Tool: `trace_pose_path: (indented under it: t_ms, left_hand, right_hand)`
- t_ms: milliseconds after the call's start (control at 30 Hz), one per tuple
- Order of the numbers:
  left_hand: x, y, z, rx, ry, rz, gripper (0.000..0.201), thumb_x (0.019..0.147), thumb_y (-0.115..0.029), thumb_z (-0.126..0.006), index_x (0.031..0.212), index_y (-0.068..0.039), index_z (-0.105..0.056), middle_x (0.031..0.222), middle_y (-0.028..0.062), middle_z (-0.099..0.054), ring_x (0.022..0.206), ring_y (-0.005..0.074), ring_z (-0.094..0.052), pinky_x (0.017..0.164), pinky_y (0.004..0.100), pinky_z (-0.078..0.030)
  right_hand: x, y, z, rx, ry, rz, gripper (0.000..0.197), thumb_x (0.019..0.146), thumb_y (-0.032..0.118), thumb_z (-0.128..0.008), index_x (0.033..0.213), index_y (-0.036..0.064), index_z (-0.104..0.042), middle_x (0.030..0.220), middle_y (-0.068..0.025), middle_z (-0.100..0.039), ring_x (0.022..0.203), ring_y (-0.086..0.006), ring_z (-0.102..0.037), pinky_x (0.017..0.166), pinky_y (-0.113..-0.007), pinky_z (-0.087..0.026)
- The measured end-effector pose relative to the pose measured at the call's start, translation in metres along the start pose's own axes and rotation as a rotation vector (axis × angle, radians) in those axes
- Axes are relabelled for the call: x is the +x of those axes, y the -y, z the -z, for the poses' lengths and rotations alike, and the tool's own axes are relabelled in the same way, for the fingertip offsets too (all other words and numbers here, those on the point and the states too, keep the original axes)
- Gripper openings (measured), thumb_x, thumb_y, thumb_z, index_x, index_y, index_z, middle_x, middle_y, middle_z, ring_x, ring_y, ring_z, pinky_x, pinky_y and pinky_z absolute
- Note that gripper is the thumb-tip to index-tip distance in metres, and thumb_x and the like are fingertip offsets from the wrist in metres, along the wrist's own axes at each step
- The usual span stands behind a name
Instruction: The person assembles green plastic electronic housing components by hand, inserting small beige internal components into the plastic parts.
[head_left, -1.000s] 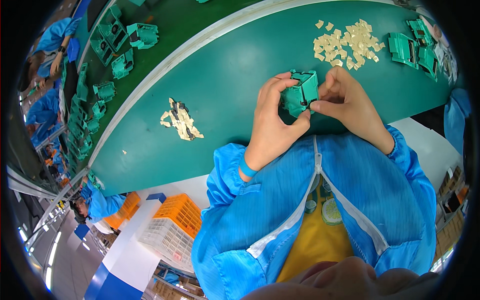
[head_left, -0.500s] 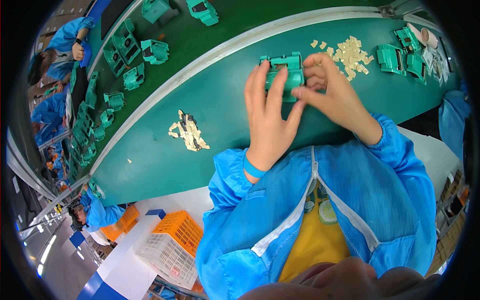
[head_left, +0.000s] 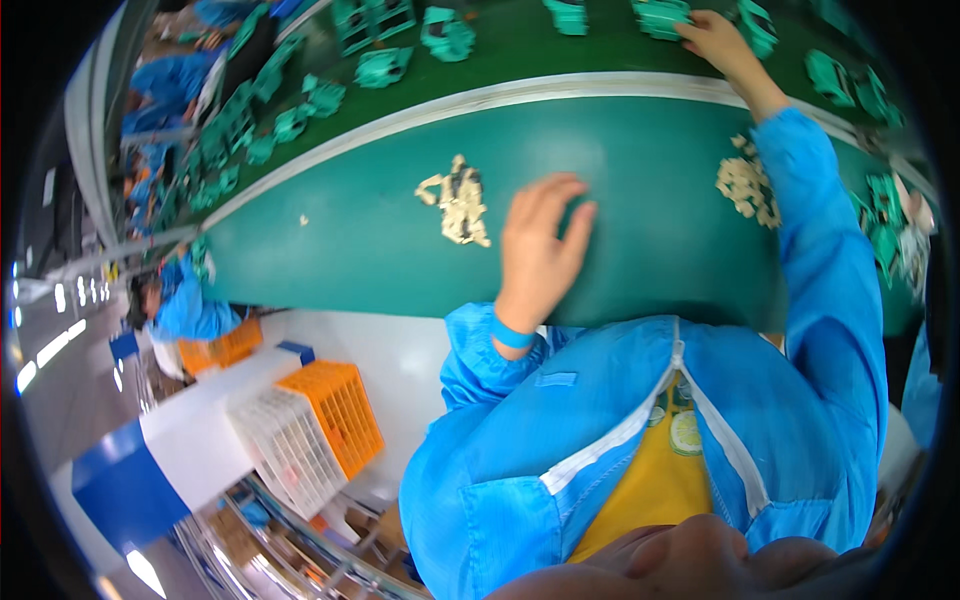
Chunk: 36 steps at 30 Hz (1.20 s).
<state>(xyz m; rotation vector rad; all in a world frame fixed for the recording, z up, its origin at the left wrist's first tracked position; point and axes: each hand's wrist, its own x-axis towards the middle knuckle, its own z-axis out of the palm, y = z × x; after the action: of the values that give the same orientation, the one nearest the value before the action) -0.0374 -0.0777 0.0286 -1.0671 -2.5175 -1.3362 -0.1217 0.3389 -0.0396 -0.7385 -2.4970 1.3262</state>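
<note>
The green plastic case (head_left: 658,18) is at the fingertips of the right hand (head_left: 690,35), just to their left, on the darker far surface (head_left: 510,48) beyond the pale rail (head_left: 560,83). It looks like a stiff, hollow moulding, probably light, with smooth walls that could slip a little; its thin edges and tabs seem the parts likeliest to chip. A pinch across the solid side walls, thumb opposite fingers, should suit it better than the tabs.

The right arm is stretched out, and that hand's thumb and fingers meet the case's right edge; blur hides whether they grip it or merely touch. Another green case (head_left: 757,30) sits just right of this hand.

The left hand (head_left: 543,240) is relaxed, fingers slightly bent and thumb apart, holding nothing, over the near surface (head_left: 640,240); contact with it is unclear. Just left of this hand lies a heap of cream scraps (head_left: 463,212) with dark bits among them.
</note>
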Motion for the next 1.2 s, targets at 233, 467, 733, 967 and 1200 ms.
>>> trace_pose_path:
  t_ms: [233, 467, 733, 967, 1200]
  left_hand:
    - [-0.015, 0.085, 0.068, 0.455, -0.218, 0.431, 0.02, 0.089, -0.013, -0.074, 0.104, -0.001, -0.073, 0.101, 0.0151, -0.072, 0.091, 0.0306, -0.069, 0.082, 0.0395, -0.055]
    - [0.02, 0.124, 0.053, 0.322, -0.094, 0.557, 0.02, 0.088, -0.018, -0.074, 0.096, 0.001, -0.074, 0.093, 0.0141, -0.069, 0.085, 0.0286, -0.066, 0.075, 0.0398, -0.053]
    - [0.026, 0.099, 0.059, -0.366, -0.137, 0.701, 0.021, 0.095, -0.017, -0.074, 0.102, 0.003, -0.074, 0.088, 0.0039, -0.069, 0.082, 0.0104, -0.064, 0.071, 0.0238, -0.049]
    - [0.021, 0.02, 0.006, -0.709, -0.066, 0.596, 0.015, 0.095, -0.009, -0.074, 0.107, 0.0, -0.075, 0.099, 0.0036, -0.074, 0.084, 0.0102, -0.065, 0.072, 0.0246, -0.05]
    - [0.021, -0.02, -0.052, -0.092, 0.117, -0.232, 0.018, 0.088, 0.002, -0.072, 0.105, -0.004, -0.075, 0.11, 0.0122, -0.074, 0.091, 0.0225, -0.071, 0.076, 0.0327, -0.056]
  right_hand:
    - [-0.149, 0.069, -0.005, 0.098, 0.06, 0.332, 0.041, 0.095, 0.024, -0.072, 0.129, 0.0035, -0.061, 0.128, -0.0085, -0.062, 0.109, -0.0197, -0.063, 0.089, -0.033, -0.051]
    - [-0.245, 0.083, -0.008, 0.144, 0.348, 0.18, 0.019, 0.096, 0.01, -0.067, 0.113, 0.0012, -0.064, 0.119, -0.0075, -0.062, 0.097, -0.0161, -0.064, 0.083, -0.028, -0.05]
    - [-0.264, 0.082, -0.007, 0.245, 0.44, 0.076, 0.016, 0.098, 0.012, -0.066, 0.106, -0.0005, -0.067, 0.095, -0.0053, -0.068, 0.087, -0.0131, -0.064, 0.079, -0.028, -0.052]
    - [-0.268, 0.082, -0.03, 0.606, 0.616, -0.073, 0.017, 0.1, 0.016, -0.066, 0.101, -0.0003, -0.069, 0.088, -0.0016, -0.068, 0.08, -0.0071, -0.061, 0.074, -0.023, -0.05]
    - [-0.265, 0.074, -0.009, 0.951, 0.557, -0.461, 0.02, 0.1, 0.02, -0.067, 0.103, 0.0008, -0.07, 0.091, -0.0029, -0.069, 0.081, -0.0092, -0.063, 0.074, -0.024, -0.052]
